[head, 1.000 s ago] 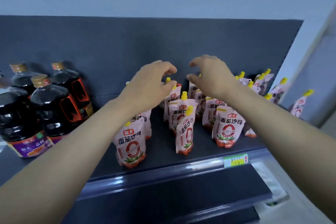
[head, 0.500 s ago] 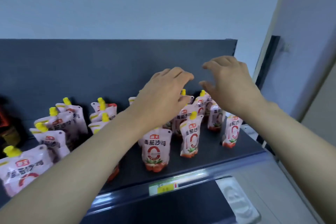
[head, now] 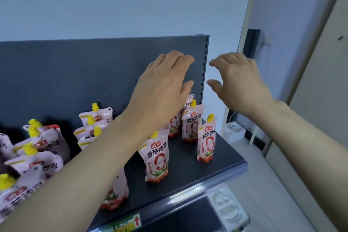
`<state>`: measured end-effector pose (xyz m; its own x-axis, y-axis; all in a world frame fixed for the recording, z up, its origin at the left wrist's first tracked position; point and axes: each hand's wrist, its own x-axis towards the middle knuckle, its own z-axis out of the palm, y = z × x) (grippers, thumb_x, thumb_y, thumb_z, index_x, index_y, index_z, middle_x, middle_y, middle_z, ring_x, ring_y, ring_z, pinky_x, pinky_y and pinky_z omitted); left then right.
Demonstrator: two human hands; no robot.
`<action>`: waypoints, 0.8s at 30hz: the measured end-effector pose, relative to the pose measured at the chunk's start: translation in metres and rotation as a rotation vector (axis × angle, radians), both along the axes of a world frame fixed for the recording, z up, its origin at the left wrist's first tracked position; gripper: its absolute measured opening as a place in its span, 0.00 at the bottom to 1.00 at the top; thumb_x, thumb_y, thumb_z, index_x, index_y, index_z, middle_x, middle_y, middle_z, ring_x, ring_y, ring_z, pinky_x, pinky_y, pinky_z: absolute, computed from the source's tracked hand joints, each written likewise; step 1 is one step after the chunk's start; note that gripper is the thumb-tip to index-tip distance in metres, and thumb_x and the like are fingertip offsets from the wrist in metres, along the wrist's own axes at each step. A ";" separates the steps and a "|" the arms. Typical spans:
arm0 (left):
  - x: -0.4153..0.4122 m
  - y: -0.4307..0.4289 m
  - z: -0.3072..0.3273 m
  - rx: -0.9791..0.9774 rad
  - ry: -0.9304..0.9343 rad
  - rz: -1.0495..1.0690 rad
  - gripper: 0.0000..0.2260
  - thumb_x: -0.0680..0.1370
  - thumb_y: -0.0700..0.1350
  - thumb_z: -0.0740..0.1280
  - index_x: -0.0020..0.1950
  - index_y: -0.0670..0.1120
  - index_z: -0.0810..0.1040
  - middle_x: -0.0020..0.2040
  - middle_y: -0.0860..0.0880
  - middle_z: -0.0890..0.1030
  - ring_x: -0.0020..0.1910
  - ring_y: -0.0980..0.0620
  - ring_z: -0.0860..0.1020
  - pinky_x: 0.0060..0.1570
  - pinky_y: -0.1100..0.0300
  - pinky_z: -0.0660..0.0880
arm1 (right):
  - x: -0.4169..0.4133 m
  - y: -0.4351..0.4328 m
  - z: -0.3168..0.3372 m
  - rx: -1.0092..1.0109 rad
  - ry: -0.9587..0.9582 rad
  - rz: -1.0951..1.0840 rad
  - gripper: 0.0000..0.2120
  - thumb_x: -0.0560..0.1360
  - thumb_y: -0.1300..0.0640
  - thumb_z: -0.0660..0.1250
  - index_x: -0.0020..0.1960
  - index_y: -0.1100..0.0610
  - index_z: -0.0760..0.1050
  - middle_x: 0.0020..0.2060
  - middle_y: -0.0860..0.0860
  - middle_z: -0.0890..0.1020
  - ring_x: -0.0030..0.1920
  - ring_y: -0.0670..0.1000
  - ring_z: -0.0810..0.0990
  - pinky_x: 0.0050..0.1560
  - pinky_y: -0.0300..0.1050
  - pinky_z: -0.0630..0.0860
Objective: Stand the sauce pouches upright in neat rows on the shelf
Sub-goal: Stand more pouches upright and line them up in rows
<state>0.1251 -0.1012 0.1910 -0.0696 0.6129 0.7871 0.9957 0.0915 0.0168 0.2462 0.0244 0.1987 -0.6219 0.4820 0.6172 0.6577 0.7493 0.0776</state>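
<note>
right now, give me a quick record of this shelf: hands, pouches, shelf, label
left hand: open, above the right-end pouches, holding nothing
right hand: open, beyond the shelf's right end, holding nothing
right-end pouches: upright, loosely spaced
left pouches: crowded, overlapping, no clear rows
shelf: dark, bare patches between pouches
price label: on the shelf's front edge

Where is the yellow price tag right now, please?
In the head view the price tag sits low and centre on the shelf's front rail, below the pouch half hidden by the left forearm.

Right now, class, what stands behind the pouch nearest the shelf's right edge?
Behind that pouch stands a second upright pouch; the left hand covers most of what lies further back.
</note>
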 end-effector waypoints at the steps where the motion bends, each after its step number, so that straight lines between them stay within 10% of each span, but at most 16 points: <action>1: -0.003 0.009 -0.004 -0.014 -0.026 -0.015 0.18 0.75 0.45 0.66 0.65 0.44 0.71 0.62 0.46 0.75 0.60 0.46 0.73 0.57 0.54 0.70 | -0.003 0.008 -0.003 -0.009 -0.027 -0.010 0.20 0.76 0.53 0.65 0.66 0.58 0.71 0.65 0.55 0.74 0.68 0.59 0.67 0.65 0.53 0.63; 11: -0.021 0.089 -0.061 -0.310 -0.132 -0.064 0.17 0.77 0.48 0.63 0.65 0.47 0.70 0.61 0.49 0.74 0.59 0.50 0.72 0.57 0.55 0.70 | -0.035 0.081 -0.037 -0.099 -0.185 0.062 0.18 0.77 0.53 0.64 0.65 0.59 0.72 0.64 0.56 0.75 0.67 0.58 0.68 0.65 0.53 0.64; 18: -0.015 0.122 -0.104 -0.557 -0.592 -0.041 0.21 0.71 0.56 0.70 0.60 0.49 0.75 0.52 0.53 0.78 0.50 0.53 0.77 0.50 0.57 0.76 | -0.059 0.141 -0.068 -0.417 -0.310 0.262 0.20 0.75 0.53 0.66 0.66 0.58 0.72 0.63 0.57 0.77 0.63 0.59 0.74 0.61 0.52 0.73; 24: -0.008 0.143 -0.134 -0.741 -0.704 0.020 0.08 0.72 0.46 0.69 0.37 0.42 0.75 0.32 0.51 0.73 0.32 0.54 0.71 0.32 0.59 0.68 | -0.072 0.183 -0.096 -0.567 -0.512 0.445 0.14 0.75 0.58 0.65 0.59 0.62 0.76 0.50 0.55 0.79 0.53 0.57 0.77 0.51 0.46 0.73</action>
